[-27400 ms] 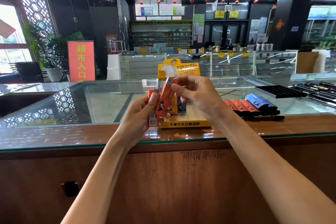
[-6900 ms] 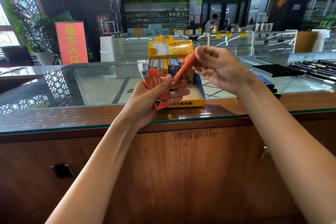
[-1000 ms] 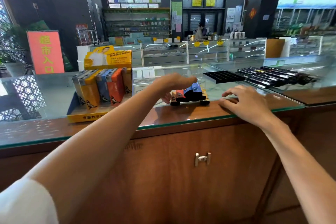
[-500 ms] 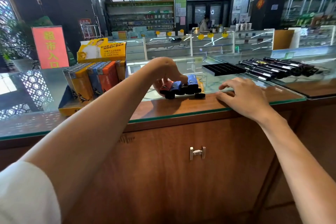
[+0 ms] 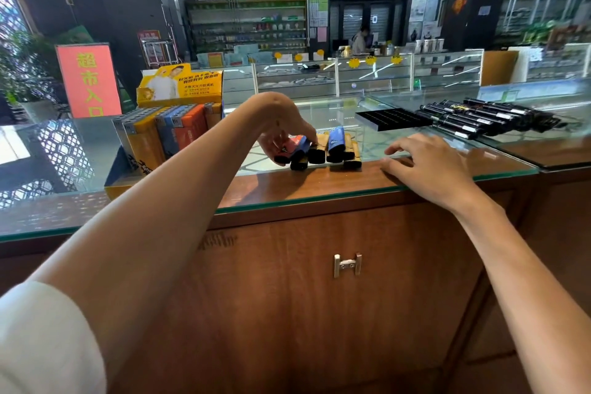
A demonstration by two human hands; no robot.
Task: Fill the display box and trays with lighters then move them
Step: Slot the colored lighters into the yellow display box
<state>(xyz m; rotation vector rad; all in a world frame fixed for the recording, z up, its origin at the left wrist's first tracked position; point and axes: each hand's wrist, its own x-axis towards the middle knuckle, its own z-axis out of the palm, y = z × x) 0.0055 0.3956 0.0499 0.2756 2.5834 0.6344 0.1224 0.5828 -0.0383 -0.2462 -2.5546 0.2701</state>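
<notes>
Currently left hand (image 5: 281, 125) pinches loose lighters (image 5: 296, 146); right hand (image 5: 427, 165) flat on counter (image 5: 287, 185), holding nothing. Risk: shallow pinch, bundle fans, drops off edge.

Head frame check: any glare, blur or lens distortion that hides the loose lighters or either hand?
Head view: wide-angle bend bows the counter edge; window lattice reflects on the glass top at frame left; loose lighters, gripped by the left hand, show colours but no readable print; right hand sharp; far shelves soft.
</notes>
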